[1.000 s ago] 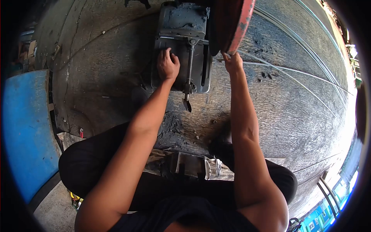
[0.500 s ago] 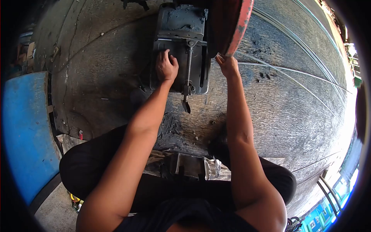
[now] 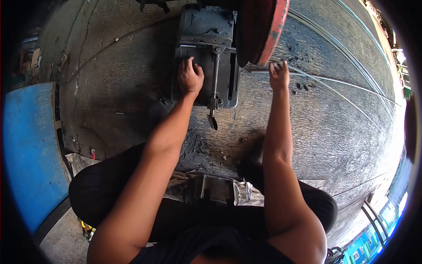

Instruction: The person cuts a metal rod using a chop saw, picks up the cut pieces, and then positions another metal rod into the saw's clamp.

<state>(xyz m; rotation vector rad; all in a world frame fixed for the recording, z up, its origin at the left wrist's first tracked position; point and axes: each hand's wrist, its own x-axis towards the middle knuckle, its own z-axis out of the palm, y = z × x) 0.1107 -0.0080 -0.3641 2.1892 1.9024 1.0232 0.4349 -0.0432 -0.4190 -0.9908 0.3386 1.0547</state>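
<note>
My left hand rests on the dark metal machine base, fingers loosely bent and apart, with nothing visible in them. Just right of it runs a threaded clamp screw with a handle at its lower end. My right hand is at the thin metal rods, below and right of the red-edged round guard. Its fingers are slightly apart, and no grip on a rod can be made out.
Long thin rods lie across the worn wooden surface at the right. Dark debris lies below the machine. A blue panel stands at the far left, and a metal piece lies near my legs.
My right hand has moved right, away from the guard's lower edge, and its fingers have come apart. My left hand has stayed on the base.
</note>
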